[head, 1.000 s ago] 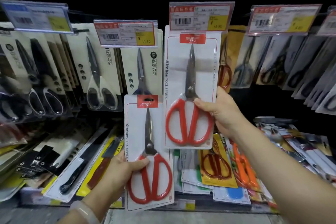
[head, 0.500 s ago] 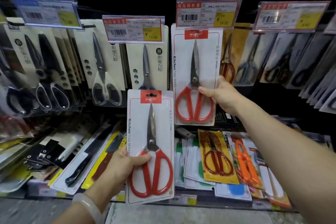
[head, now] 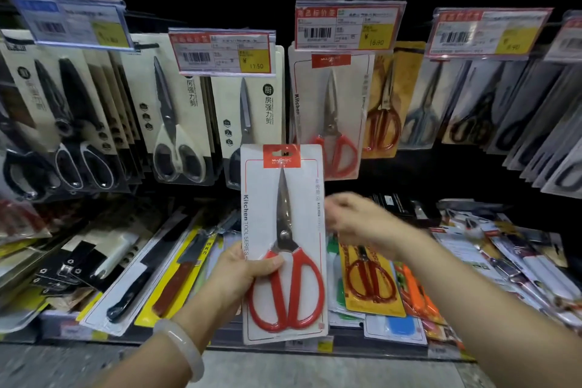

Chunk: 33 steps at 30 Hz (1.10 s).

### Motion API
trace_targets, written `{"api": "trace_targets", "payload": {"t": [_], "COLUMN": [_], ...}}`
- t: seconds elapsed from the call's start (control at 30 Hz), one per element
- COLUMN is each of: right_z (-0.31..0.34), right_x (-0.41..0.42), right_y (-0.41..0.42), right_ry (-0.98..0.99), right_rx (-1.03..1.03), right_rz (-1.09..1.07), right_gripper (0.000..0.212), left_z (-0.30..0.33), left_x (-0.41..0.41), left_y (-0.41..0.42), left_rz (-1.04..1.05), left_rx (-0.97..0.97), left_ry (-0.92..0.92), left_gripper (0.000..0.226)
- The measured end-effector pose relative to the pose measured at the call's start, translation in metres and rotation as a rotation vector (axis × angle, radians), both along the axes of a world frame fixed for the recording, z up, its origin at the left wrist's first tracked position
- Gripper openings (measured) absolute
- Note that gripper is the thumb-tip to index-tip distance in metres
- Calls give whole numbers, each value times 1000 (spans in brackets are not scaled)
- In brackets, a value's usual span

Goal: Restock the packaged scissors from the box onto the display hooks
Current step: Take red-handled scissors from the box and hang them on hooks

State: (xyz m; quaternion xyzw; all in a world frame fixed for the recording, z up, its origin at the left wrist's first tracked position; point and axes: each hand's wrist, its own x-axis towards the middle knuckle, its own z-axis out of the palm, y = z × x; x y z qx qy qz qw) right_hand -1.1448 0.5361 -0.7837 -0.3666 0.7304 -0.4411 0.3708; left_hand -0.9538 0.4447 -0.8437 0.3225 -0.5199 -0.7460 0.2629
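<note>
My left hand (head: pixel 242 277) grips a white card pack of red-handled kitchen scissors (head: pixel 285 239), held upright in front of the shelf. A second identical pack (head: pixel 330 110) hangs on a display hook under the 16.90 price tag (head: pixel 348 25). My right hand (head: pixel 362 224) is blurred, fingers apart and empty, just right of the held pack and below the hung one. The box is not in view.
White-handled scissors (head: pixel 176 123) and black-handled scissors (head: pixel 63 129) hang on hooks to the left, darker packs (head: pixel 472 110) to the right. The lower shelf holds packaged knives (head: pixel 132 280) and orange and yellow scissor packs (head: pixel 371 280). More packs hang above.
My right hand has let go of the second pack, which now hangs on the hook, and has dropped down toward the pack in my left hand. The left hand raised its pack slightly.
</note>
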Motion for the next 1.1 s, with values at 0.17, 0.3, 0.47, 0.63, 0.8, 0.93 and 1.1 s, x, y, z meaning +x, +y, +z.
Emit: {"api": "trace_targets", "payload": {"t": [0.17,0.3,0.47,0.63,0.8,0.93,1.1], "right_z": [-31,-21,12,44,55,45,48], "right_x": [12,2,-4,-9,-9,-9,-18], "right_y": [21,27,30,19,12,13,2], "right_ry": [-91,35,167,218,200,113,58], "right_rx": [-170,-323,-476,-561,-577,-546,-478], "right_rz": [-6,-47,-29,-43,-65,-90,-101], "right_gripper": [42,38,37,42,39,29,31], "left_z": [7,23,53,86,96,88,90], "left_x": [-25,-43,-58,-66,-70,-70,-79], "left_y": [10,11,9,-3,-14,-12,-22], "left_rz": [-50,-6,60,70,44,7,-37], "left_rx": [-39,-212,-326,-381,-404,-328,-319], "left_ry": [4,-47,19,99,122,135,80], "left_gripper": [39,43,41,43,39,31,40]}}
